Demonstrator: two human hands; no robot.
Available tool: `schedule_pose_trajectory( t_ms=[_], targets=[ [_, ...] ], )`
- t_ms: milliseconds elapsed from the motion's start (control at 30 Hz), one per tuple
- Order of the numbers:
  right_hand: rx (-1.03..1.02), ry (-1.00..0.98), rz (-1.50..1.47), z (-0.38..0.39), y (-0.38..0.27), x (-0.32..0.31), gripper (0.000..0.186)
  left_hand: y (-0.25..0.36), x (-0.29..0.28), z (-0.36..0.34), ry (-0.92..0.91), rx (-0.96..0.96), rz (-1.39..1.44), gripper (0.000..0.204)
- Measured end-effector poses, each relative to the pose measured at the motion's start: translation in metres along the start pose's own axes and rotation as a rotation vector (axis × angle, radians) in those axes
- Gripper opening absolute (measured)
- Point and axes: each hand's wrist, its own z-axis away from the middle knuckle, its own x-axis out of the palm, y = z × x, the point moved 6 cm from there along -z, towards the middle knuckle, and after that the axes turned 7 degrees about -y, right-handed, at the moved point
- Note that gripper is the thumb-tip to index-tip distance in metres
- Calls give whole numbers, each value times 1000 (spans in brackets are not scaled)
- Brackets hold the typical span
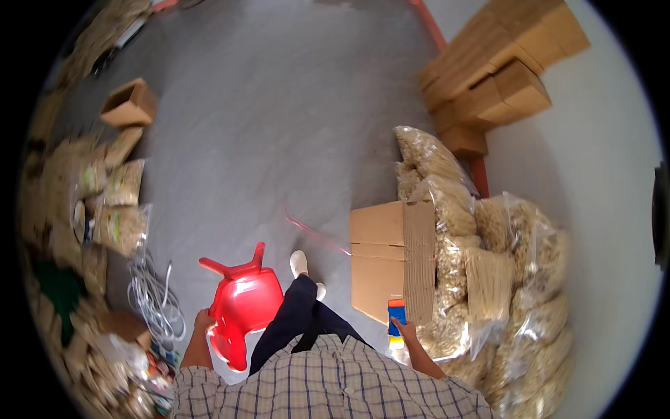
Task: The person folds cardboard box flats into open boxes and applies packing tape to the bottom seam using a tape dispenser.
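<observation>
At my left side is a red plastic chair point(248, 299). My left hand point(203, 321) is closed on its edge, near the backrest; the fingers are partly hidden. My right hand point(405, 329) grips a small oblong block point(396, 314), blue in the middle, orange at the far end and yellow and white at the near end. Its exact kind cannot be made out. The block is held over the near edge of a stack of flattened cardboard boxes point(377, 258).
Clear bags of pale dry goods point(527, 307) are piled along the right wall. Cardboard boxes point(502, 94) stand far right. On the left lie a coiled white cable point(155, 300), more bags point(124, 227) and an open carton point(130, 105). A pink strap point(314, 232) trails on the floor.
</observation>
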Motion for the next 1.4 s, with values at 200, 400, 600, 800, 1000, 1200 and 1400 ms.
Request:
schedule_pose_trajectory(
  t_ms=[200, 400, 600, 800, 1000, 1200, 1400],
  targets=[
    [-80, -84, 234, -35, -63, 19, 36, 2, 14, 20, -27, -53, 210, 40],
    [-176, -242, 101, -35, -170, 65, 30, -37, 32, 47, -67, -127, 261, 42],
    [-211, -280, 166, -38, -195, 52, 33, -32, 65, 40, -162, -140, 270, 43],
    [-212, -266, 260, -55, -160, 18, 35, -37, 80, 25, 204, -269, -33, 68],
    [-146, -158, 370, -84, -99, -33, 44, -28, 93, 2, 360, -207, -262, 85],
    [-133, -87, 229, -85, -77, -43, 44, -16, 134, -4, -30, -271, 129, 81],
    [-126, -122, 33, -59, -109, -19, 35, 46, 136, -33, -232, -133, 383, 73]
  ],
)
